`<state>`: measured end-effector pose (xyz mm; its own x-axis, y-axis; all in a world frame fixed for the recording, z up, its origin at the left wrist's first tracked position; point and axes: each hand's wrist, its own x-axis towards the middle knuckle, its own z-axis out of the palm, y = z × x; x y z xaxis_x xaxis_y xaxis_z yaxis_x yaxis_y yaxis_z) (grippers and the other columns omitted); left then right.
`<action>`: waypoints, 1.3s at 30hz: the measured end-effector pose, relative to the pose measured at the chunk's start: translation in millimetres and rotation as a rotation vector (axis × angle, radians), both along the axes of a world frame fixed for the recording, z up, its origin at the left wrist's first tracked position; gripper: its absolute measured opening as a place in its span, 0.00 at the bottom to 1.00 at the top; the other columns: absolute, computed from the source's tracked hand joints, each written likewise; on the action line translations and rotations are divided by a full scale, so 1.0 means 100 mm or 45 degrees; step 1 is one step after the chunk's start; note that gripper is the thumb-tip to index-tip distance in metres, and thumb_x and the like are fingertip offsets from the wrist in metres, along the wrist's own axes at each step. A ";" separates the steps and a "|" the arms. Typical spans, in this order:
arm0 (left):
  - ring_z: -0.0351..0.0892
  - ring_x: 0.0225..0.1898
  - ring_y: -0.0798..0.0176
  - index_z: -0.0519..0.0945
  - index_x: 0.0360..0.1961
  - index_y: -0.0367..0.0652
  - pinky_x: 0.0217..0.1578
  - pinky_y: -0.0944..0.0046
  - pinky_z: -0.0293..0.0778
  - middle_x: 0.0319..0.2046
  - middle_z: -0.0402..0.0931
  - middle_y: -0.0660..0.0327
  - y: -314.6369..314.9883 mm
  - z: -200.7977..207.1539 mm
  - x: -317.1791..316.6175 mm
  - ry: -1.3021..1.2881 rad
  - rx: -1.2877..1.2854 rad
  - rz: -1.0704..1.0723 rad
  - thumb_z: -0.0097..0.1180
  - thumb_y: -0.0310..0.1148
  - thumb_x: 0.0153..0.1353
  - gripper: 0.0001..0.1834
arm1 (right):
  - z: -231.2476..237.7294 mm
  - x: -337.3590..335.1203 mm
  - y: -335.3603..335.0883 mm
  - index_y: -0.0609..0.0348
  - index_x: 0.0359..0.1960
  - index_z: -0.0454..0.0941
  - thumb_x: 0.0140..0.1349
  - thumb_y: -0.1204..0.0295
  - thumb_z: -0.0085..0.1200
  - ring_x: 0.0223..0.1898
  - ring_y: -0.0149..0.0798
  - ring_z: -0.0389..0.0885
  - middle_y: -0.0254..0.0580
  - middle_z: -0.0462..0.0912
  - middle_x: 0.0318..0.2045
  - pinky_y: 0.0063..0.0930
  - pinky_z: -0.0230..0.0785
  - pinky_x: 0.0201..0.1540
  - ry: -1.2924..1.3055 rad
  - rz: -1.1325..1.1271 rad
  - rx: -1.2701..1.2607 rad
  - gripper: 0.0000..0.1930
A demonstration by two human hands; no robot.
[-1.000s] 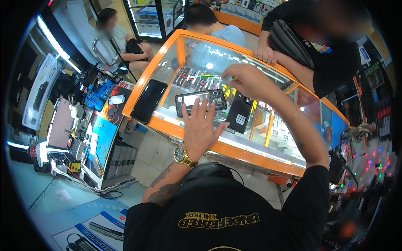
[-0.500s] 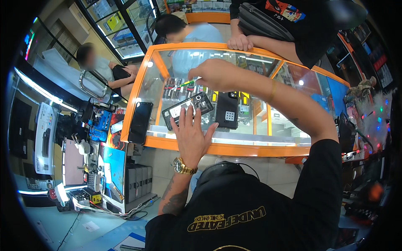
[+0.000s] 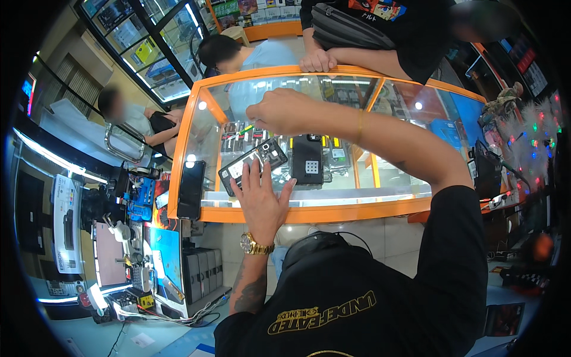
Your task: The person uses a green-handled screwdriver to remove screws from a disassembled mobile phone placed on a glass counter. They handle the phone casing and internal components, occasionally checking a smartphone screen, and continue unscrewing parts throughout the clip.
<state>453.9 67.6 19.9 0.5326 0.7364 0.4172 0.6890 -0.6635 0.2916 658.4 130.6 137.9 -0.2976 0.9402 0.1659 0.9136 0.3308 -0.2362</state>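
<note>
On the glass top of an orange-framed display counter (image 3: 333, 210) lies an opened phone (image 3: 273, 150), its back cover off and its inner parts bare. Fingers spread, my left hand (image 3: 262, 199) rests flat over the phone's near part. Above its far end, my right hand (image 3: 276, 111) is closed on a slim green-and-yellow tool (image 3: 247, 128). Only a short length of that tool shows; the fingers hide the rest. Just right of the opened phone is a black phone or phone case (image 3: 301, 153) with a white dotted square. Nearest the counter's left end lies a dark phone (image 3: 191, 190).
A person's folded hands (image 3: 318, 60) lean on the counter's far edge. Two more people sit beyond it. At left, a workbench carries a microscope (image 3: 122, 232), a blue mat (image 3: 166, 247) and cables. A white tree with coloured lights (image 3: 535, 149) stands at right.
The whole view has shifted, so the counter appears slightly further left and lower. Both hands keep about the same places over the opened phone. Less of the green-and-yellow tool shows now.
</note>
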 end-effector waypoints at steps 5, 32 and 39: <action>0.63 0.72 0.39 0.78 0.63 0.37 0.71 0.29 0.49 0.68 0.71 0.45 -0.01 0.00 0.02 -0.012 -0.006 0.000 0.64 0.56 0.64 0.37 | 0.06 0.06 0.01 0.51 0.49 0.84 0.67 0.62 0.59 0.46 0.54 0.87 0.50 0.88 0.40 0.50 0.75 0.52 -0.014 -0.014 -0.115 0.13; 0.61 0.74 0.44 0.80 0.62 0.47 0.72 0.23 0.38 0.69 0.70 0.55 -0.03 -0.01 -0.07 -0.245 -0.019 -0.056 0.69 0.45 0.60 0.30 | -0.24 0.69 -1.29 0.68 0.37 0.85 0.61 0.74 0.64 0.34 0.31 0.84 0.41 0.86 0.33 0.28 0.78 0.40 0.603 -0.495 -0.209 0.08; 0.64 0.72 0.47 0.82 0.60 0.52 0.72 0.23 0.39 0.65 0.74 0.59 -0.03 0.02 -0.09 -0.275 -0.076 -0.054 0.69 0.44 0.60 0.27 | -0.15 0.65 -1.27 0.68 0.36 0.85 0.61 0.73 0.65 0.29 0.31 0.83 0.41 0.86 0.31 0.24 0.75 0.36 0.706 -0.473 -0.071 0.08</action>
<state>445.2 65.0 22.3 0.4666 0.7420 0.4814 0.5781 -0.6677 0.4690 723.0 3.8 123.2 0.1627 0.9753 0.1496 0.7031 -0.0082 -0.7110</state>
